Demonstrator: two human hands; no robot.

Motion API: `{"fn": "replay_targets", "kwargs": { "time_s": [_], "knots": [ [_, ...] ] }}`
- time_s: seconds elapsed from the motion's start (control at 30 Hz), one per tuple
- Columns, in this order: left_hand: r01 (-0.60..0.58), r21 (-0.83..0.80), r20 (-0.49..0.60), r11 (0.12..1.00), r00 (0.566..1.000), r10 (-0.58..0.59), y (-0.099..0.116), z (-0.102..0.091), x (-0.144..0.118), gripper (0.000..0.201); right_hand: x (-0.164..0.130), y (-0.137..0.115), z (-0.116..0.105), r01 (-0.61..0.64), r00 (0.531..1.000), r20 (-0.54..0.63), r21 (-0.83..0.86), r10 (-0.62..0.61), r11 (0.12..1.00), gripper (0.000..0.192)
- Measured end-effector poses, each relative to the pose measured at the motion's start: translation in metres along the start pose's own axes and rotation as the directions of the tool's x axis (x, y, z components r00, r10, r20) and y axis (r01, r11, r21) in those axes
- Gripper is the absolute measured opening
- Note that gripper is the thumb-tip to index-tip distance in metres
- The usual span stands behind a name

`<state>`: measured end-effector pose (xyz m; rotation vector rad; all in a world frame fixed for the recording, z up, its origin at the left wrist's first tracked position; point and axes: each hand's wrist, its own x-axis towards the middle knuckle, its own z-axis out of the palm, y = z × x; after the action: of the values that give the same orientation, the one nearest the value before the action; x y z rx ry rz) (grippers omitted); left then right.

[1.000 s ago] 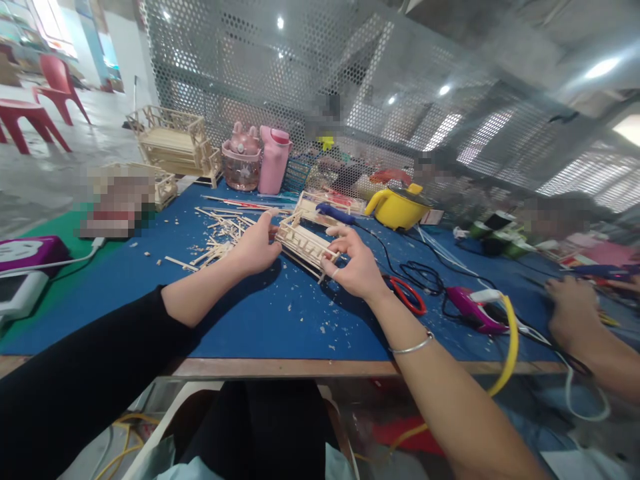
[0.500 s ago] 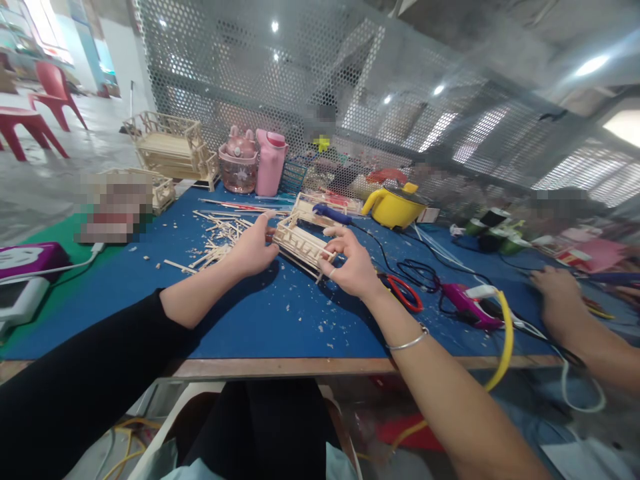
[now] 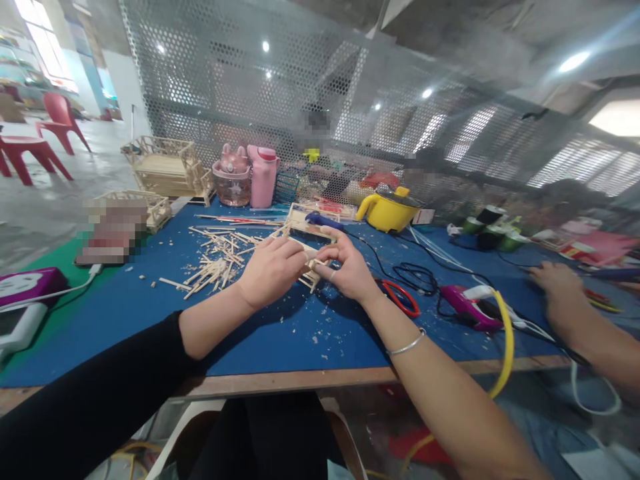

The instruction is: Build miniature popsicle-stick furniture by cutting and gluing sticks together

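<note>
My left hand (image 3: 273, 272) reaches over a small model made of pale wooden sticks (image 3: 309, 285) and covers most of it. Its fingers close on the model's right end, next to my right fingertips. My right hand (image 3: 346, 268) pinches that same end between thumb and fingers. Any smaller piece between the fingertips is too hidden to make out. Just behind lies another light stick frame (image 3: 299, 212), with a blue-handled tool (image 3: 324, 221) on a black cord resting by it. A heap of loose wooden sticks (image 3: 217, 263) spreads left of my hands.
Larger stick models (image 3: 165, 163), a pink bottle (image 3: 263, 177) and a yellow pot (image 3: 390, 210) stand along the back. Red-handled scissors (image 3: 404, 299) and a purple power strip (image 3: 467, 308) lie right. Another person's hand (image 3: 560, 290) is at far right. Crumbs dot the blue mat (image 3: 260, 340).
My left hand has moved right from the model's left end, across it, to meet my right hand at the right end. My right hand stays on the model.
</note>
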<state>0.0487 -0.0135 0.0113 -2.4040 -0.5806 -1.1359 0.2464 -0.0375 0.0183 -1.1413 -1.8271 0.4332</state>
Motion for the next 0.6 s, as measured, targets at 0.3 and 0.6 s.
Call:
{"fn": "replay_targets", "kwargs": {
  "time_s": [0.3,0.6],
  "knots": [
    [-0.150,0.112,-0.027,0.982,0.988,0.154,0.007,0.006,0.004,0.019,0.001,-0.001,-0.008,0.011,0.997,0.072,0.041,-0.014,0.999,0.075],
    [0.212,-0.163,-0.237,0.964,0.940,-0.247,-0.010,-0.008,0.000,0.022,-0.002,0.005,-0.017,0.087,0.996,-0.020,0.142,-0.085,0.986,0.062]
  ]
}}
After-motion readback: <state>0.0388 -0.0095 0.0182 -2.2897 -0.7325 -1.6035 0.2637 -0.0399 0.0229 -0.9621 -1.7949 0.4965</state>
